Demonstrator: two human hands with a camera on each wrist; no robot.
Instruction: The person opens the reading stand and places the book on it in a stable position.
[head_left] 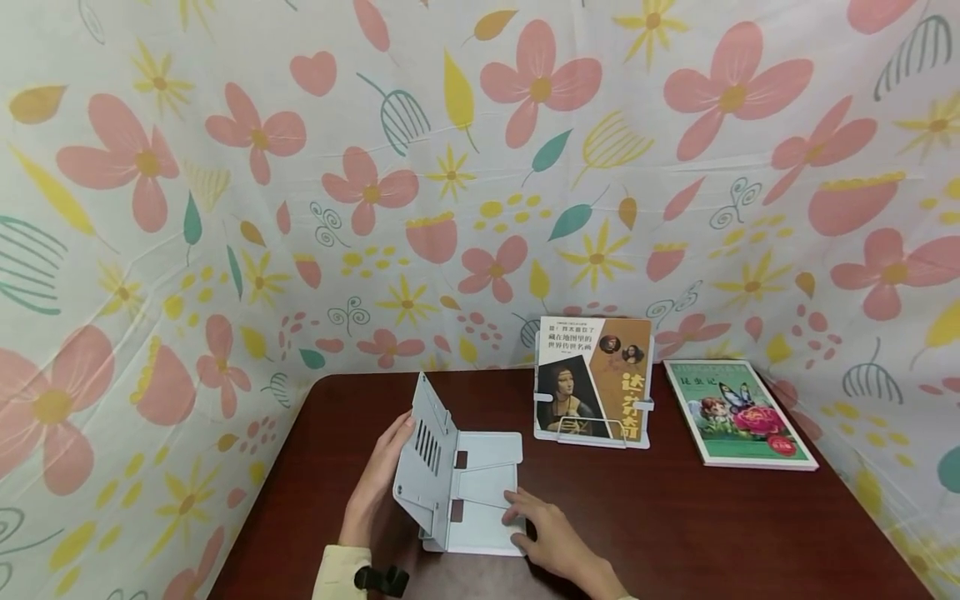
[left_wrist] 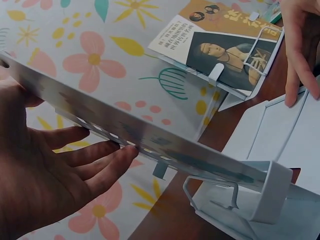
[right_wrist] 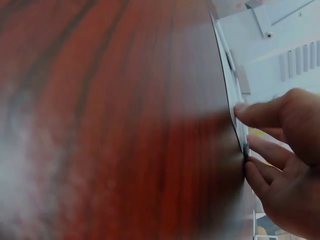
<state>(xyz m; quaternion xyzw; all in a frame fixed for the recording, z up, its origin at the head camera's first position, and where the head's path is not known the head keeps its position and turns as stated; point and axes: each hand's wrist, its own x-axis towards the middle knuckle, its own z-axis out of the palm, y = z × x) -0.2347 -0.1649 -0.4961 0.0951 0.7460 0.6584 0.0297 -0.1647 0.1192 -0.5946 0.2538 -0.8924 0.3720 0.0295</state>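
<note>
A white metal book stand (head_left: 483,487) stands unfolded on the dark table, its flat base down and its slotted panel (head_left: 427,454) tilted up. My left hand (head_left: 381,467) holds the raised panel by its outer side. In the left wrist view, the fingers (left_wrist: 107,155) lie along the panel's underside by the slots, and the thumb is partly hidden at its edge. My right hand (head_left: 551,529) rests at the base's right edge, its fingertips touching it. The right wrist view shows thumb and fingers (right_wrist: 257,172) spread along that edge.
A second white stand (head_left: 637,442) at the back holds an upright book (head_left: 596,375) with a portrait on its cover. Right of it lies a green book (head_left: 738,412) flat on the table (head_left: 660,517). A flowered cloth (head_left: 450,192) hangs behind and at the sides.
</note>
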